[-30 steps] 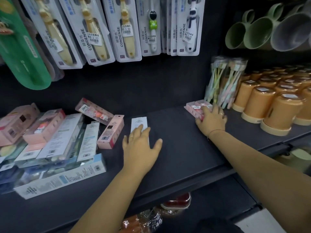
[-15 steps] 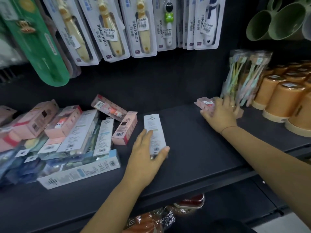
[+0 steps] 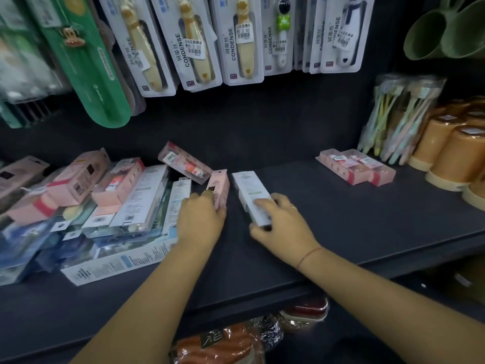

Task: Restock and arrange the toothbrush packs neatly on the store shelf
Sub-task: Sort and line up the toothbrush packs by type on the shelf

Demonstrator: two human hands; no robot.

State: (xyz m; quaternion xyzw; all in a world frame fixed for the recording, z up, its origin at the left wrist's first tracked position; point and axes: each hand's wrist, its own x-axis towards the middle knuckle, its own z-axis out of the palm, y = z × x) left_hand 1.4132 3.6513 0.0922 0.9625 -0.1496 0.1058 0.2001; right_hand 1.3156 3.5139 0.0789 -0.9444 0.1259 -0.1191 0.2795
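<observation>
Two hands, each holding one toothbrush pack mid-shelf.
Beside left-end pile, left hand grips pink pack; right hand pinches white pack near end, flat on shelf.

Shelf: pile at left; box just right of it; pack at centre; paired packs right, beside bundles; cups far right.
</observation>
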